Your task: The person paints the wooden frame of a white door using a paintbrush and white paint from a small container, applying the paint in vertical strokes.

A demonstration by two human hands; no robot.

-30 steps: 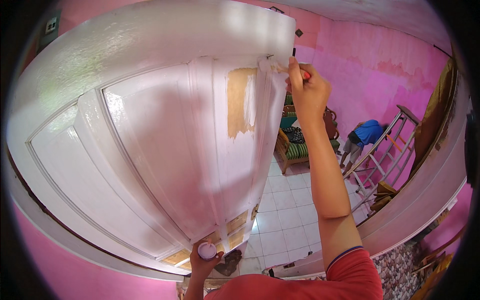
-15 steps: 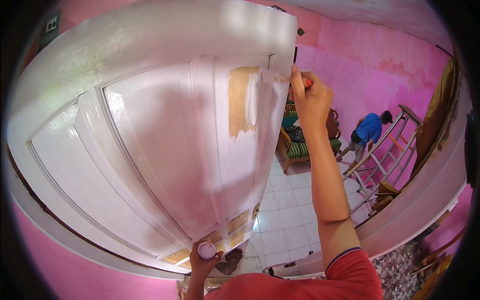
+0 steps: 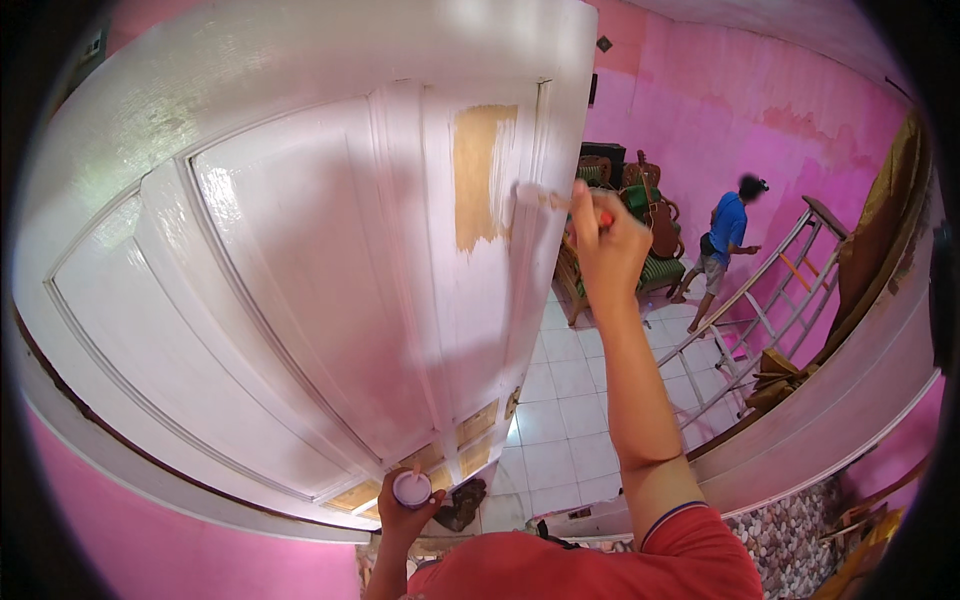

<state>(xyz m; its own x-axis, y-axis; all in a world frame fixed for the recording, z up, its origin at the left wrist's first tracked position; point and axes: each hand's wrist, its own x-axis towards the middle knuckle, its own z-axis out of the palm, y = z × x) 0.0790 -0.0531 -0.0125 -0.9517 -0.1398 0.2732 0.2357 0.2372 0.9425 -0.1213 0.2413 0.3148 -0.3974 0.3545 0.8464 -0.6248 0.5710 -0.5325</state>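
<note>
A panelled door (image 3: 280,260), mostly coated in white paint, fills the left and middle of the view. One tan patch (image 3: 474,180) of its surface shows bare at the upper right, with streaky white brush marks along its right side. My right hand (image 3: 612,245) is closed round a paintbrush (image 3: 540,196) whose white-coated bristles are at the moulding right of that patch; a bit of red shows at the grip. Low down, my left hand (image 3: 400,512) holds a small round cup of white paint (image 3: 412,489), fingers wrapped round its side.
Beyond the door's edge, a person in a blue shirt (image 3: 728,225) stands on the tiled floor by a metal stepladder (image 3: 770,300) and a pink wall (image 3: 740,110). A green striped wooden sofa (image 3: 655,272) stands behind my right arm. A brown curtain (image 3: 885,210) hangs at right.
My right hand has moved down and a little left with the paintbrush. The person in blue has straightened from a bent posture. My left hand keeps the cup in nearly the same place.
</note>
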